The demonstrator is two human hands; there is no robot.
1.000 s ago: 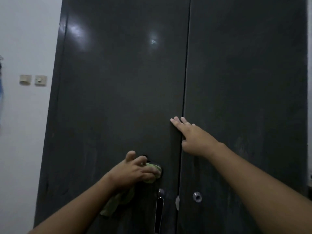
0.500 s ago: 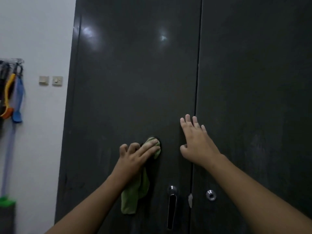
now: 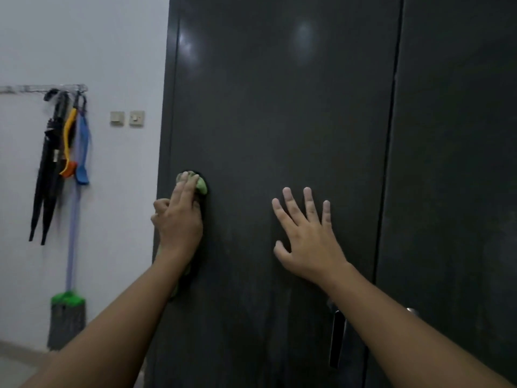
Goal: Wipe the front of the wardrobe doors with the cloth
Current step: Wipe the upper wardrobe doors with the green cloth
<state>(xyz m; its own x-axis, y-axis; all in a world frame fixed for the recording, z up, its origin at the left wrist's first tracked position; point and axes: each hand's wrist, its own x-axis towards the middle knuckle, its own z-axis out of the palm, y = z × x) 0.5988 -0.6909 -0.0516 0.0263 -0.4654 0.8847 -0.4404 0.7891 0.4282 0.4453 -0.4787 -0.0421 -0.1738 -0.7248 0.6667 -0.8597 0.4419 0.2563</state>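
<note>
- One green cloth (image 3: pixel 195 184) is pressed flat against the left wardrobe door (image 3: pixel 279 135), close to that door's outer left edge, about mid-height in view.
- Part of the cloth shows above the fingertips; a little more hangs below the wrist, mostly hidden by the forearm.
- Left of the cloth only a narrow strip of door remains before the wardrobe's side edge and the white wall (image 3: pixel 84 51).
- Rightward, the dark panel runs bare to the centre seam, and above the cloth it is bare too, with two pale light reflections.
- Beyond the seam stands the right wardrobe door (image 3: pixel 461 163), partly cut off by the frame.
- Left hand (image 3: pixel 179 219) clamps the cloth to the door, two fingers stretched up over it, the others curled, arm reaching up from below.
- Right hand (image 3: pixel 307 236) lies flat on the same left door with fingers spread apart, holding nothing.
- Below its forearm sits a dark vertical handle (image 3: pixel 337 338) beside the seam.
- On the wall hang folded umbrellas (image 3: pixel 46 175), and a mop (image 3: pixel 67 317) stands beneath.
</note>
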